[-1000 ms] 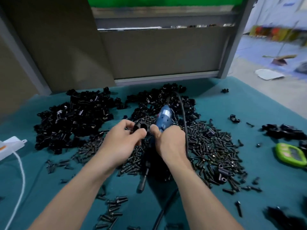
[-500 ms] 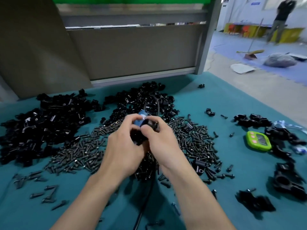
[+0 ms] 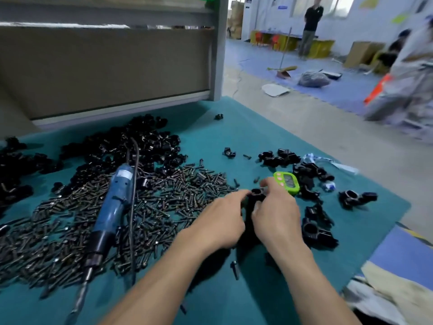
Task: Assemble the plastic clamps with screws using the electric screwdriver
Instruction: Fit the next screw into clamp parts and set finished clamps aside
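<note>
- A teal surface (image 3: 210,127) carries a wide heap of screws (image 3: 175,200) across its middle, with loose black clamp parts (image 3: 145,144) piled toward its far edge
- The electric screwdriver (image 3: 112,207) lies on the screws, bit toward the near edge, well apart from both hands
- The left grip (image 3: 220,219) and right grip (image 3: 276,219) together pinch one black clamp (image 3: 256,195) toward the right edge, just beside a green timer (image 3: 287,182)
- More clamps (image 3: 314,228) lie near the right edge

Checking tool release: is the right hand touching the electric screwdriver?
Apart. Head view: the electric screwdriver lies on the screws, well left of the right hand, which grips a black clamp.
</note>
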Demonstrator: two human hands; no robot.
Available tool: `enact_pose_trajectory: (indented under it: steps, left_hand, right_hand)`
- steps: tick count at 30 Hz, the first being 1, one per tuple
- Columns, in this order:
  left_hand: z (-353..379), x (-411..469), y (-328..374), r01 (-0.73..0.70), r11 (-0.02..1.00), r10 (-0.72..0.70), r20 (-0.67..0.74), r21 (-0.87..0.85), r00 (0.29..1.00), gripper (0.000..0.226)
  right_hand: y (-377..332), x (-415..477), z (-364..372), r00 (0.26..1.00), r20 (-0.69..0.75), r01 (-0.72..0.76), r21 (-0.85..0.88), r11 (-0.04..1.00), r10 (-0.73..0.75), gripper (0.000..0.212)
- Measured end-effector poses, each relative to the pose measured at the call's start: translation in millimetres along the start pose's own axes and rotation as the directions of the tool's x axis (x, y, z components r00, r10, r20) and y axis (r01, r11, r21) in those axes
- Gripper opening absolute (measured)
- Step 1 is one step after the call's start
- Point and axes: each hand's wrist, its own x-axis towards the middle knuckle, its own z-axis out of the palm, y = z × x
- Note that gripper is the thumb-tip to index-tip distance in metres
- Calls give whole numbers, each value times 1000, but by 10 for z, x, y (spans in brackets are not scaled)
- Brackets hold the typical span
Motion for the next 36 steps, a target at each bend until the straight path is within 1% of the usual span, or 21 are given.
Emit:
enact_pose_trajectory:
  steps: [1,3,4,6,8,10,12,14,15,18,19,21,23,25,26,28,30,32,33,35,36]
  left_hand:
    - [-31,2,-19,1,1000,-1,-33,-17,999,75]
    - [-171,-83,-103,-9,998,2,-127,-58,992,69]
    - [-276,-157,-163,-28,995,10,-195,-91,981,65]
    - [-523,-340,-322,-80,983,10,-388,-166,922,52]
    - [-803,-540,-549,-112,965,-50,-583,-239,811,35]
    - [-1056,-770,-844,-91,953,-153,-717,-289,680,20]
    - [-1224,-1003,-1212,-16,944,-267,-791,-330,550,26]
    - [-1350,-1279,-1637,183,919,-395,-818,-350,419,29]
    - [-1390,-1416,-1828,309,883,-455,-804,-353,382,29]
    - [-1455,-1760,-2364,621,735,-577,-732,-272,363,56]
    - [-1478,-1856,-2492,677,691,-613,-702,-253,363,63]
    - [-1532,-1966,-2668,711,644,-693,-607,-280,388,72]
    - [-1528,-1972,-2797,733,642,-710,-533,-224,460,74]
    - [-1489,-1934,-2895,759,646,-670,-531,-74,518,68]
    - [-1486,-1919,-2939,756,654,-647,-540,-30,538,61]
    - [-1521,-1912,-3001,742,668,-643,-546,-55,537,41]
    - [-1551,-1919,-3030,719,673,-659,-584,-175,474,14]
    - [-1508,-1911,-3030,656,691,-648,-661,-303,378,35]
    - [-1481,-1913,-2994,612,703,-646,-686,-363,335,40]
    - [-1417,-1908,-2916,510,723,-647,-716,-466,262,41]
    - [-1393,-1914,-2884,434,730,-650,-732,-528,204,39]
  right_hand:
    - [12,-9,-20,999,-44,2,38,999,0,46]
    - [-23,-54,-42,989,-141,54,80,995,-42,44]
    - [-91,-82,-28,985,-152,95,100,990,-79,38]
    - [-345,-166,45,979,-88,197,148,969,-186,30]
    - [-737,-287,175,938,1,338,229,913,-347,28]
    - [-1231,-437,329,850,84,469,332,819,-521,25]
    - [-1715,-572,546,732,167,557,410,722,-660,22]
    - [-2157,-687,858,617,258,619,424,661,-744,26]
    - [-2346,-717,1030,565,323,648,396,651,-759,31]
    - [-2793,-694,1582,428,568,722,254,644,-703,55]
    - [-2901,-673,1744,391,639,740,210,639,-662,63]
    - [-3092,-667,2004,339,728,768,151,622,-595,70]
    - [-3255,-733,2184,329,741,784,131,606,-586,76]
    - [-3386,-822,2305,354,700,800,117,589,-620,83]
    - [-3436,-854,2350,365,677,793,133,594,-639,83]
    - [-3502,-879,2405,388,663,727,205,655,-640,74]
    - [-3500,-876,2389,400,675,695,218,685,-620,63]
    - [-3457,-882,2326,426,666,710,173,683,-612,50]
    - [-3431,-887,2281,451,633,734,139,665,-630,42]
    - [-3360,-906,2170,494,519,754,143,641,-698,33]
    - [-3318,-926,2098,503,474,732,210,648,-723,34]
